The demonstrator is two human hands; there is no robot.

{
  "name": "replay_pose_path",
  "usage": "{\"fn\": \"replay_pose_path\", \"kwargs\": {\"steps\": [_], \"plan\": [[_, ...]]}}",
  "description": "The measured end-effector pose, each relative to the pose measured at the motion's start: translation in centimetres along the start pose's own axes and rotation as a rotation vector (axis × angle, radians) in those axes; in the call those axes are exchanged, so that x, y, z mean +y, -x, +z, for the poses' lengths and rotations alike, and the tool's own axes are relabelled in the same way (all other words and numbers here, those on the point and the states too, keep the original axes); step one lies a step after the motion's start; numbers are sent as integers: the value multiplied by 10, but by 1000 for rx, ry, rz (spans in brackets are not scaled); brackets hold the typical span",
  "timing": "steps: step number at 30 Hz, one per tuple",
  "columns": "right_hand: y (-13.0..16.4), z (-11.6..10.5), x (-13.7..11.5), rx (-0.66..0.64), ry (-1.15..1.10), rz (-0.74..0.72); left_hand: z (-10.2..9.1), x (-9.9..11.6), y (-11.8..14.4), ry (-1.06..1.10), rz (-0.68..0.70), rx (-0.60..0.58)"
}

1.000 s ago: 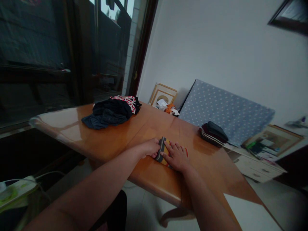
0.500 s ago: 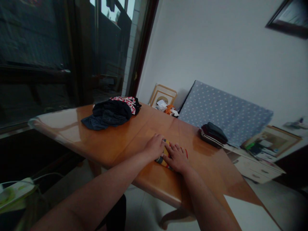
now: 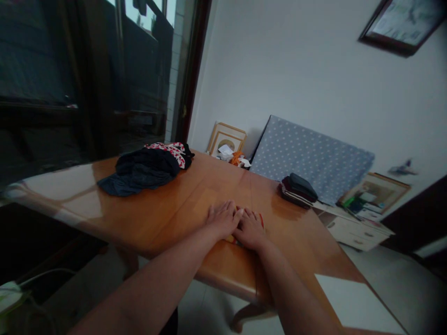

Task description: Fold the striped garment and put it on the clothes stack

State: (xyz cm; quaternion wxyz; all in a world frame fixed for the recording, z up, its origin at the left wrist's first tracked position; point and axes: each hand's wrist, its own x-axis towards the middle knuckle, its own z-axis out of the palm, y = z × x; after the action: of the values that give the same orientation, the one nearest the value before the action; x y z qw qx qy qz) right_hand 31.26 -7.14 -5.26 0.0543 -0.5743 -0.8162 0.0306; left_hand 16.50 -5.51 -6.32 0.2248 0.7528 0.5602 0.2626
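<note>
Head view: I see both hands laid flat, side by side, on a small folded cloth item [image 3: 261, 218] near the front edge of the wooden table [image 3: 157, 204]. The left hand [image 3: 221, 217] lies palm down with fingers spread, and the right hand [image 3: 249, 228] sits touching it, also palm down. Neither hand is clenched or gripping; they are open and pressing downward. I judge that flat pressure is there to hold the fold together and smooth it against the table. Only slivers of the item show, red beyond the right fingers and yellow at the near edge under the palms, so I cannot tell its full shape.

At the table's far left corner lies a loose heap of dark clothes [image 3: 143, 170] with a red-and-white patterned piece on top. At the table's far right edge sits a neat folded stack [image 3: 298, 188], well apart from the hands.
</note>
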Motion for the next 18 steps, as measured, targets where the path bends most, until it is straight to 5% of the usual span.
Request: {"fn": "replay_pose_path", "kwargs": {"steps": [11,18], "plan": [[-1,21,51,87,-249,85,7,1,0,-247,39,-28],[-5,18,58,25,-296,128,8,2,-1,-327,31,-32]]}}
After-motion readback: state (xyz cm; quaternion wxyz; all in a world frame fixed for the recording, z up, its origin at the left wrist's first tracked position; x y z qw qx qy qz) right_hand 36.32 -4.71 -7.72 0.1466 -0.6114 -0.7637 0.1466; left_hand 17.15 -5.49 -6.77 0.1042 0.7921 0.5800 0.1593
